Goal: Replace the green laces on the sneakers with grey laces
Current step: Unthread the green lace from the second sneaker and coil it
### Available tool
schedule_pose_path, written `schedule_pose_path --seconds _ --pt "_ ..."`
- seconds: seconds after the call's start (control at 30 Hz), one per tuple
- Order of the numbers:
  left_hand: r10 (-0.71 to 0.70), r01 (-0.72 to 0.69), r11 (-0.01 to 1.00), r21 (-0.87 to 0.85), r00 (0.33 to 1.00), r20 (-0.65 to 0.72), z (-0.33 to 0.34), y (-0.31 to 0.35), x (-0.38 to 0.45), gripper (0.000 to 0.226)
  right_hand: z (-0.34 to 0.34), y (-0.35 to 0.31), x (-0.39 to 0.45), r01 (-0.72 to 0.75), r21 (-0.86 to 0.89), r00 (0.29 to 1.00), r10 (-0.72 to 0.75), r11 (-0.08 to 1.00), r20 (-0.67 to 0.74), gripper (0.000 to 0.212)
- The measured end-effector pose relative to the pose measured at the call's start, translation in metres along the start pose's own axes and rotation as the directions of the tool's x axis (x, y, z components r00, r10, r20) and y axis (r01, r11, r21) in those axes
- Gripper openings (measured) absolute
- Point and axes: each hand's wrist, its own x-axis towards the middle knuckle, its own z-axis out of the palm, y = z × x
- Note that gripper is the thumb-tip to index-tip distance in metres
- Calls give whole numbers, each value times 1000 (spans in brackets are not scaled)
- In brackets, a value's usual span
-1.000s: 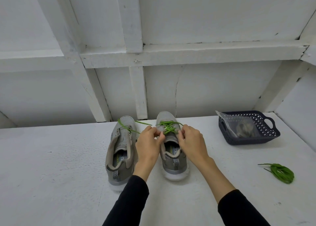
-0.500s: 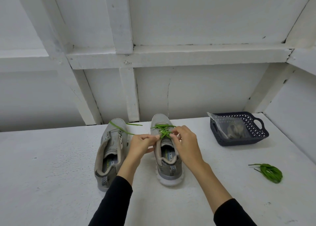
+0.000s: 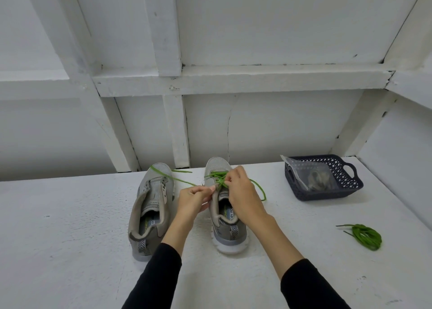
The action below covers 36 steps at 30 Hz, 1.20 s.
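With the left hand point(image 3: 195, 197) pinching one end of the green lace point(image 3: 218, 179) and the right hand point(image 3: 240, 191) plucking its crossings on the right sneaker point(image 3: 224, 215), a hard sideways tug could cinch the lace tighter or drag the sneaker

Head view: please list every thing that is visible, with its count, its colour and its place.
sneakers: two, grey, side by side on the table, toes toward the wall
green lace: one, still threaded in the right sneaker
removed lace: one, green, bundled at the table's right
basket: one, dark blue, right rear of the table
plastic bag: one, clear, in the basket, greyish contents unclear
table: one, white
left hand: pinches a green lace end
right hand: pinches the green lace over the right sneaker
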Motion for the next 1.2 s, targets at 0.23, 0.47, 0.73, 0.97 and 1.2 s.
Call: schedule_pose_path --seconds 0.23,0.47,0.73,0.97,1.2 --pt "15 -15 1000 4 1000 -15 0 -4 0 7 -1 21 -6 -497 460 789 603 736 -113 7" --pt "-4 4 1000 -8 1000 -29 0 -3 0 7 -16 0 -1 -34 226 999 33 974 10 16" --pt "-11 11 1000 -23 1000 -28 1 -4 -1 10 -14 12 3 -37 19 991 34 999 126 13" --pt "-21 20 999 -29 999 -47 2 -5 0 5 -39 12 -2 -233 959 895 421 160 148 16" --pt "-17 16 999 -28 999 -44 2 -4 -2 6 -43 36 -8 -307 393 948 316 867 42 17"
